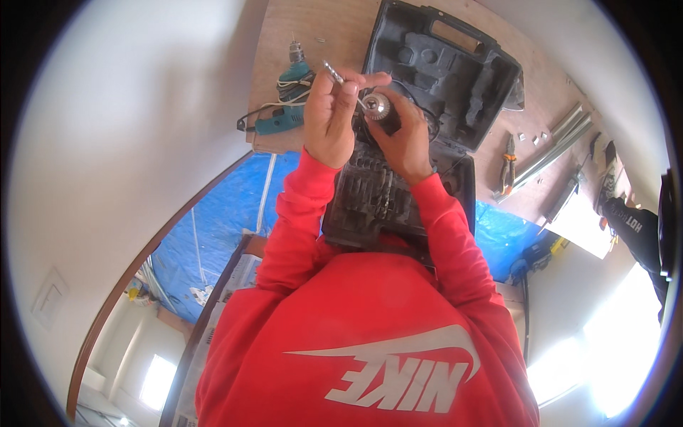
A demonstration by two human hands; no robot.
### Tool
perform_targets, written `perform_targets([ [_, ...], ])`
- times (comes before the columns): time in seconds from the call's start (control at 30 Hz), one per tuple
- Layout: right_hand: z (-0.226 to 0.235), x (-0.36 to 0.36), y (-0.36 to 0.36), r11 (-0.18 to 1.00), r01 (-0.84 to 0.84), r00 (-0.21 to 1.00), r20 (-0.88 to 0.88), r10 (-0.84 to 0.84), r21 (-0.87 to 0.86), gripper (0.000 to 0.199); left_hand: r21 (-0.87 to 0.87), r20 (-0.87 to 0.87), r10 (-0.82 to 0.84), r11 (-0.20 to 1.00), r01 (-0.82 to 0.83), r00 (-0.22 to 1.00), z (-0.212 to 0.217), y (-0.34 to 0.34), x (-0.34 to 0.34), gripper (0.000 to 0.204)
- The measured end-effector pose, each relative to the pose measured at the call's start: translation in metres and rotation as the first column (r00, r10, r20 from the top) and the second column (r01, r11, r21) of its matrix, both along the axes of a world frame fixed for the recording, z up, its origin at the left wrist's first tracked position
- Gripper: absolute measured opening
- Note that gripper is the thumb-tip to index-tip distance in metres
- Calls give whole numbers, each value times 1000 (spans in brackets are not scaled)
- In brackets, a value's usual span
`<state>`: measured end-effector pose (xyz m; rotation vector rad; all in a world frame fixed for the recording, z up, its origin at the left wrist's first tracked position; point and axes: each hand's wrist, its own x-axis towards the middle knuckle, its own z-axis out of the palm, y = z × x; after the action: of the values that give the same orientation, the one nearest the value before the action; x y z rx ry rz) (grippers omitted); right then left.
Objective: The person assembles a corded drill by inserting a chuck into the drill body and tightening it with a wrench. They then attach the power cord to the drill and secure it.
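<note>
My left hand (329, 124) pinches a slim silver drill bit (331, 70) between thumb and fingers. The bit's fluted tip points up and left; its other end is close by the drill chuck (377, 107), and I cannot tell whether it touches. Wrapped round the dark body of the drill just behind that chuck, my right hand (407, 139) holds it with the chuck facing up. Most of the drill is hidden under my hands. Below them lies an opened black tool case (348, 222), its moulded lid (434, 75) laid back on the far side.
A teal corded drill (279, 121) lies at the left on the wooden tabletop (341, 21). To the right are orange-handled pliers (508, 165) and long metal strips (551, 153). A person's dark sleeve (629, 224) shows at the far right. Blue sheeting (220, 206) covers a lower area.
</note>
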<state>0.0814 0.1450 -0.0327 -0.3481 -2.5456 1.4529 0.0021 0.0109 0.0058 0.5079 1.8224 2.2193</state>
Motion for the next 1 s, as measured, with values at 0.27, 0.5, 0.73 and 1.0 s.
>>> perform_targets([
  [0.27,4,-1,2,999,-3,1000,18,4,-44,47,43,-3,52,998,-52,999,-2,13,7,18],
  [0.5,6,-1,1,1000,-3,1000,6,3,-11,45,2,-46,59,998,-59,997,-7,16,8,15],
  [0.73,6,-1,0,1000,-10,1000,-3,9,-19,46,-54,-164,115,991,-125,980,-13,12,12,16],
  [1.0,0,-1,-1,999,-22,1000,-2,22,-28,50,-127,-115,107,985,-121,988,-30,10,20,18],
])
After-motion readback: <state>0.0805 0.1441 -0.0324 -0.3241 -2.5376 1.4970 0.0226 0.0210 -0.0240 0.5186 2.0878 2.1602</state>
